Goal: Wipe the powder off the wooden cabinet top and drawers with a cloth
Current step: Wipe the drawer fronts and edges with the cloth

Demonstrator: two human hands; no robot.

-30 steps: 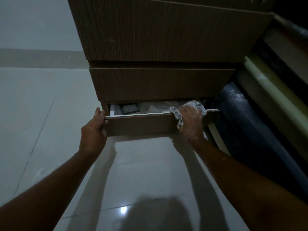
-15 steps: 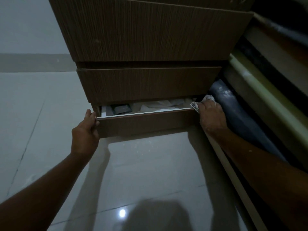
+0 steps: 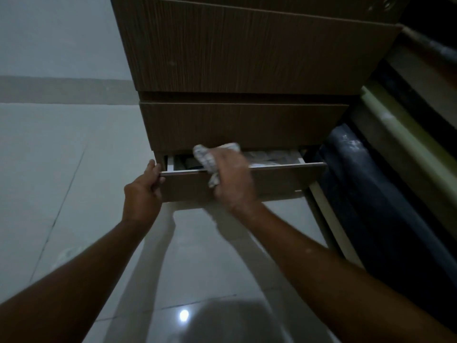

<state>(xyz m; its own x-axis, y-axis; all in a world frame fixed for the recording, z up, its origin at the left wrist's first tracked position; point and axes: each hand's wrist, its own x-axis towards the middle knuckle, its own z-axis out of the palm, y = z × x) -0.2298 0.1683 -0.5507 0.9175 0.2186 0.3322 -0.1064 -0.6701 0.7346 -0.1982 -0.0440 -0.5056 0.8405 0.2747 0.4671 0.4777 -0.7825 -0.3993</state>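
A brown wooden cabinet (image 3: 247, 53) fills the upper middle of the head view, with two closed drawer fronts above. Its bottom drawer (image 3: 284, 180) is pulled out a little, showing papers and a dark item inside. My left hand (image 3: 142, 194) grips the drawer's left corner. My right hand (image 3: 233, 179) holds a pale patterned cloth (image 3: 207, 160) pressed on the drawer's top edge, left of the middle. The cloth drapes over the drawer front below my fingers.
Glossy pale floor tiles (image 3: 61, 169) spread to the left and below the drawer. A dark rolled mat (image 3: 371, 194) and pale green and beige boards (image 3: 405, 154) lean close to the cabinet's right side. A grey wall stands behind at the left.
My right hand with the cloth has slid from the drawer's right end leftward along the top edge to left of its middle. My left hand has kept its hold on the left corner.
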